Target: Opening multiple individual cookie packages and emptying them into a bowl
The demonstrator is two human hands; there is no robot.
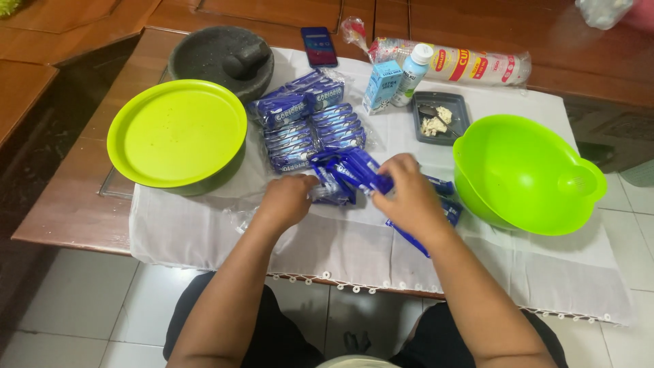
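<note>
I'm pinching light, crinkly blue packets [354, 174] at their ends, left hand [286, 200] and right hand [403, 197] both gripping, bowl [524, 174] at three o'clock.

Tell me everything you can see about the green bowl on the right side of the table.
The green bowl is bright lime, looks like smooth plastic, and seems empty. It is round and deep, with a small rounded tab on its right rim. It sits tilted on the white cloth, its opening facing the camera. Blue snack packets lie against its left side. No hand touches it.
</note>
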